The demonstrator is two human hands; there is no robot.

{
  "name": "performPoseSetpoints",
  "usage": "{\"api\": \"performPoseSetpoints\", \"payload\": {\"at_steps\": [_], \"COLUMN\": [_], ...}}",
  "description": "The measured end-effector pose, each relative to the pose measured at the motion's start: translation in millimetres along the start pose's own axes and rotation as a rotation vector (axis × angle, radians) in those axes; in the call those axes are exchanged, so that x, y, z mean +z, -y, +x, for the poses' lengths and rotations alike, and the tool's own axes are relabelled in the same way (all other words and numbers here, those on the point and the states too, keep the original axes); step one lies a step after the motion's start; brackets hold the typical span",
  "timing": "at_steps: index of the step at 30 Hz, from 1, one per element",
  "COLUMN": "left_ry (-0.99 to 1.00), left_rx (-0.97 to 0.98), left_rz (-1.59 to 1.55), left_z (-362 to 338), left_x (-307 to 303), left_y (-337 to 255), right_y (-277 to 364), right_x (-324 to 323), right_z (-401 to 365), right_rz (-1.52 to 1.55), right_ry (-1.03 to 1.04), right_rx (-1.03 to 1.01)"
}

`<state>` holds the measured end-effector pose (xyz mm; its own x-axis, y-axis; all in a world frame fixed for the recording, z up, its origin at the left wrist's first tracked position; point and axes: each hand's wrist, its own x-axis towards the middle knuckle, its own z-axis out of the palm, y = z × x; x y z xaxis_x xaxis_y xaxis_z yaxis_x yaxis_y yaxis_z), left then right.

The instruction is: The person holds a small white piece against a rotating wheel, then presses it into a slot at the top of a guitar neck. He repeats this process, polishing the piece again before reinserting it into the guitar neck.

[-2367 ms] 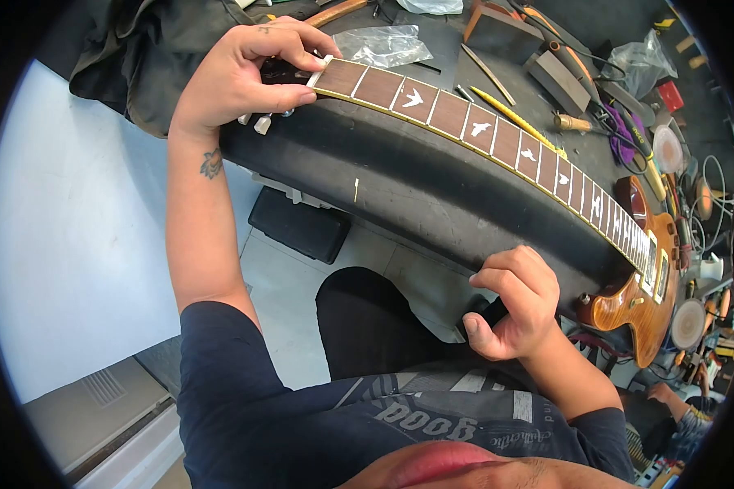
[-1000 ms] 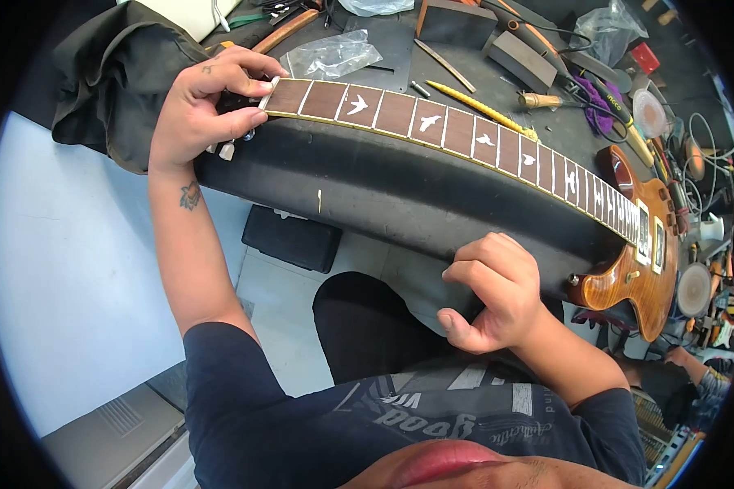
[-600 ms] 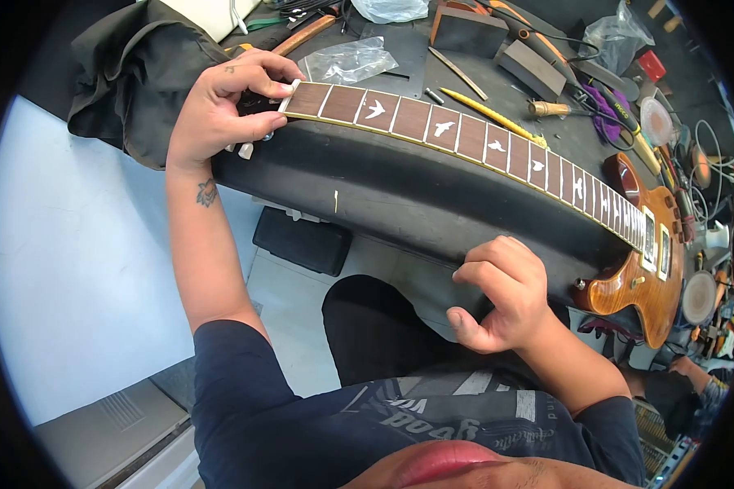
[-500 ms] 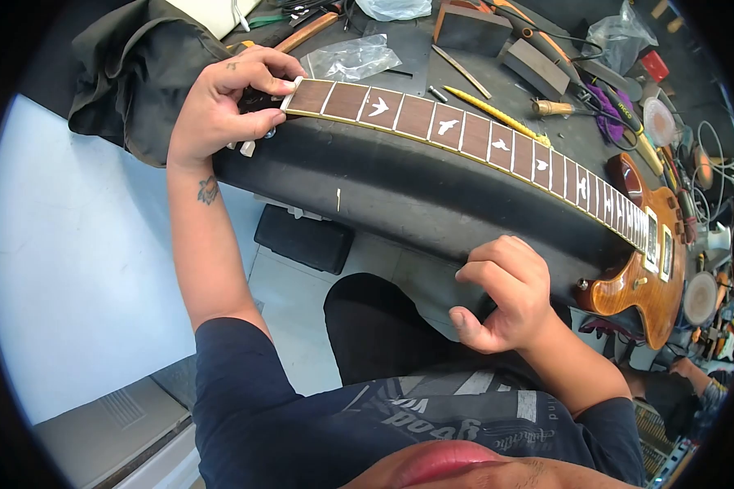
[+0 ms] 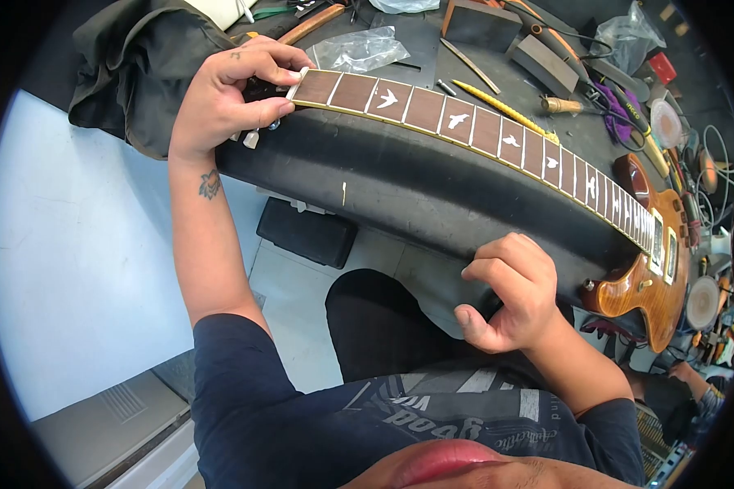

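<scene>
An electric guitar lies face up along the bench, its amber body (image 5: 628,297) at the right and its dark fretboard (image 5: 424,108), with white bird inlays and no strings, running left. At the headstock end, my left hand (image 5: 224,102) is closed, its thumb and forefinger on the two ends of the white nut (image 5: 298,85). The hand hides most of the headstock; a pale tuner button (image 5: 251,139) shows beneath it. My right hand (image 5: 512,293) hovers in front of the bench edge, fingers loosely curled and thumb apart, holding nothing.
Behind the neck lie a yellow twisted rod (image 5: 506,110), a thin flat stick (image 5: 470,65), dark blocks (image 5: 546,65), a wooden-handled tool (image 5: 563,105) and a plastic bag (image 5: 360,50). A dark cloth (image 5: 139,73) covers the bench's left end. Another person's arm (image 5: 689,377) shows at lower right.
The whole view has shifted slightly, with the guitar appearing a little farther right. My left hand keeps its place at the nut, and my right hand stays curled in the air.
</scene>
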<state>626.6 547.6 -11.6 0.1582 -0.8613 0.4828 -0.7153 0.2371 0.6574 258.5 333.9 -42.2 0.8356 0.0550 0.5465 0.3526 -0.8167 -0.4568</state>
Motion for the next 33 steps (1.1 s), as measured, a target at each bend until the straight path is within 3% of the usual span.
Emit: {"api": "performPoseSetpoints", "payload": {"at_steps": [9,12,19,23,26,30,33], "left_ry": [0.007,-0.012,0.003,-0.067,-0.05,-0.078,-0.052], "left_rx": [0.027,-0.049,0.023,-0.123,-0.034,-0.146,-0.071], "left_rz": [-0.012,-0.037,0.078,-0.09,-0.158,-0.196,-0.214], "left_z": [2.8,1.9,0.5,-4.7,-2.4,-7.1,-6.0], "left_x": [0.4,3.6,0.0,-2.9,-1.9,0.4,0.3], "left_y": [-1.9,-9.4,-6.9,-14.6,2.9,-13.8,-3.8], "right_y": [-0.8,-0.8,-2.4,0.8,2.7,2.4,3.2], "right_x": [0.6,1.8,5.2,7.2,9.6,12.6,13.5], "right_z": [0.9,0.6,1.7,4.6,1.0,-1.1,-1.5], "right_rz": [0.001,0.0,-0.004,-0.03,-0.029,-0.056,-0.073], "right_ry": [-0.005,0.001,0.011,0.055,0.075,0.07,0.079], "right_rx": [-0.002,-0.001,-0.005,-0.021,0.012,0.009,0.022]}}
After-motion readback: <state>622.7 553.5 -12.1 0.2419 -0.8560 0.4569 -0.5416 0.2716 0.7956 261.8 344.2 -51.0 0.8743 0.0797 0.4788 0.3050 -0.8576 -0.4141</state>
